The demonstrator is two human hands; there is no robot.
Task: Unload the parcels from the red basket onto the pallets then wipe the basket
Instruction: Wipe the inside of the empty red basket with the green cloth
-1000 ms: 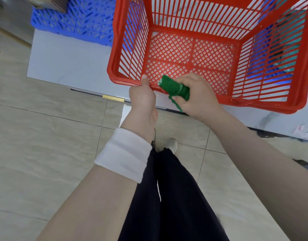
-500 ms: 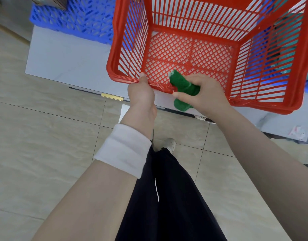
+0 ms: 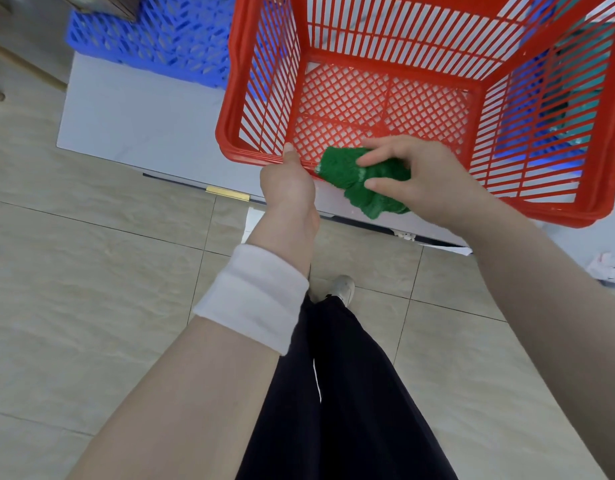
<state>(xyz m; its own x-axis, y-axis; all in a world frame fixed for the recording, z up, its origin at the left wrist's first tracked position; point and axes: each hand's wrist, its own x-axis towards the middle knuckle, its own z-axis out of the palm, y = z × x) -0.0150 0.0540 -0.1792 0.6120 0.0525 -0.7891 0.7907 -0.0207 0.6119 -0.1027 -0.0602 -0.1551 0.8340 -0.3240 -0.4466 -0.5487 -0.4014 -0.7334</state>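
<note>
The red basket (image 3: 541,109) is tilted toward me with its open top facing the camera; its lattice floor holds nothing. My left hand (image 3: 288,180) grips the near rim close to the left corner, thumb on top. My right hand (image 3: 420,180) presses a green cloth (image 3: 354,174) against the same near rim, just right of my left hand; part of the cloth hangs below the rim. A white wristband sits on my left forearm.
A blue pallet (image 3: 153,32) lies at the back left on a pale raised platform (image 3: 126,126). More blue and a teal shape show through the basket's right wall. Beige floor tiles, my dark trousers and a shoe (image 3: 342,289) are below. Crumpled paper (image 3: 607,268) lies far right.
My right hand has spread the green cloth wider and flatter over the near rim. My left hand has kept its grip on the rim.
</note>
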